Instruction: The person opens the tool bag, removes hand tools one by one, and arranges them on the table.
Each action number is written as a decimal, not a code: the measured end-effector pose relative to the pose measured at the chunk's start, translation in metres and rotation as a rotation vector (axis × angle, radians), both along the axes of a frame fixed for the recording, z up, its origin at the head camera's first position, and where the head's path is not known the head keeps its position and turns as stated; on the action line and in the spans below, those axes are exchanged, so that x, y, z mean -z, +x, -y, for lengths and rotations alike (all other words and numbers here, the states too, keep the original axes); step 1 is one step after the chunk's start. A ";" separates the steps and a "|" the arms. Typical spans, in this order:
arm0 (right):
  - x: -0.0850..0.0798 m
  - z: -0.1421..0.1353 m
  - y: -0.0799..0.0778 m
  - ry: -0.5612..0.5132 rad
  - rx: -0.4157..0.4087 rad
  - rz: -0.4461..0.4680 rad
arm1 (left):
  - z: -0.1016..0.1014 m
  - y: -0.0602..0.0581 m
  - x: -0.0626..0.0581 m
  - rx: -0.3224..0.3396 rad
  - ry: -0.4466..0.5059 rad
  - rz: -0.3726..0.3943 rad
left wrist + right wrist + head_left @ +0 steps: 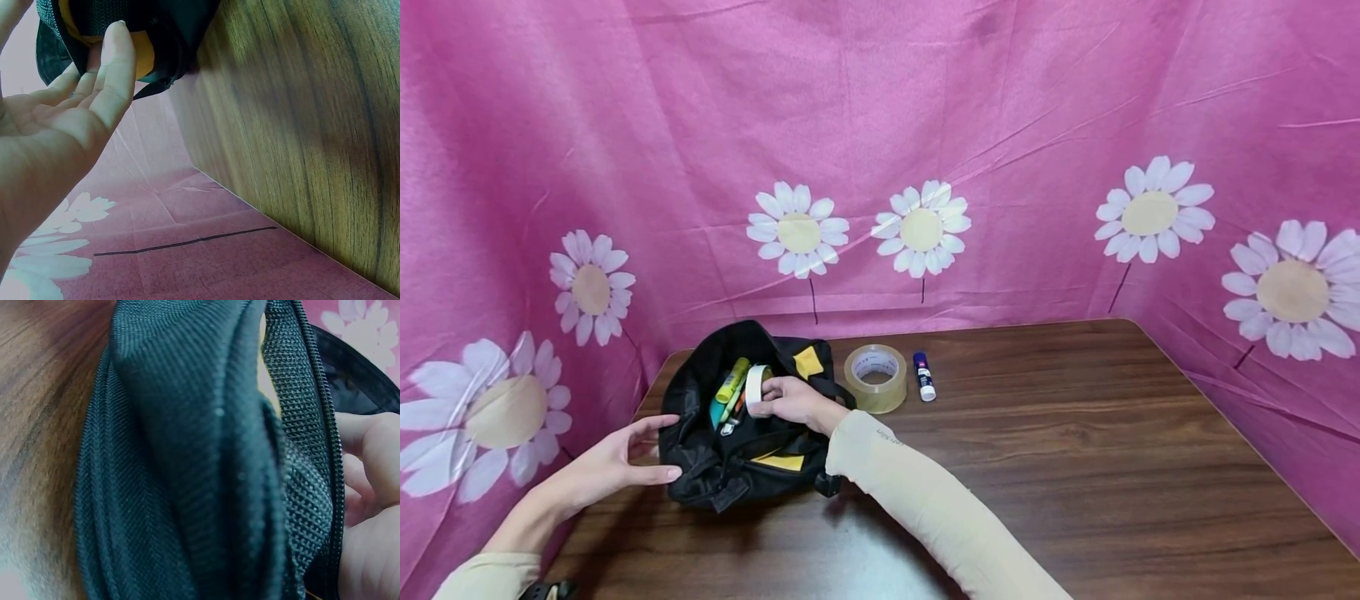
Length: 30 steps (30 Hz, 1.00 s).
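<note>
A black bag (692,450) with yellow patches lies gaping on the table, its mouth facing up. My right hand (795,402) reaches into it and pinches a narrow white roll of tape (756,388) between thumb and fingers. Beside the roll, inside the bag, are a yellow-green tube-shaped item (733,381) and several slim, pen-like items. My left hand (606,458) holds the bag's left side, thumb and fingers spread along it; the left wrist view shows its fingertips at the zippered edge. In the right wrist view, dark fabric (181,450) hides the roll and part of the hand (375,481).
Just right of the bag stands a wide roll of clear tape (891,396). A glue stick (924,377) with a blue end lies to the right of that. The brown wooden table (1075,467) meets a pink flowered cloth (1037,275) at its back and sides.
</note>
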State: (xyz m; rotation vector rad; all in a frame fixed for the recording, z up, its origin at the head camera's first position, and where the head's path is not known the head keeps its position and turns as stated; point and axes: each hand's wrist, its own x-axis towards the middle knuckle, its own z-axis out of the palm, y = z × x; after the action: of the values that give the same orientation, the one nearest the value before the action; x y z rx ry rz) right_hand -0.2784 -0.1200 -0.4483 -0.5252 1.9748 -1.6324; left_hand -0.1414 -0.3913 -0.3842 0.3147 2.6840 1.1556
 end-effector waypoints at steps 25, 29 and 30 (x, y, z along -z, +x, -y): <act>-0.003 0.001 0.000 -0.092 0.051 0.050 | 0.001 0.000 -0.002 0.003 -0.005 0.009; -0.008 0.002 0.001 -0.114 0.077 0.074 | 0.000 -0.001 -0.002 0.008 -0.007 0.002; -0.010 0.002 0.001 -0.129 0.077 0.085 | 0.000 -0.001 -0.003 0.009 -0.008 0.001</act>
State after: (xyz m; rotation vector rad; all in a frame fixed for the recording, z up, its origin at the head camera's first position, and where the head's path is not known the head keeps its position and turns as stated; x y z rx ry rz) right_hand -0.2778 -0.1221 -0.4380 -0.4241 1.8576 -1.8089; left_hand -0.1422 -0.3917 -0.3817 0.3244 2.6829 1.1417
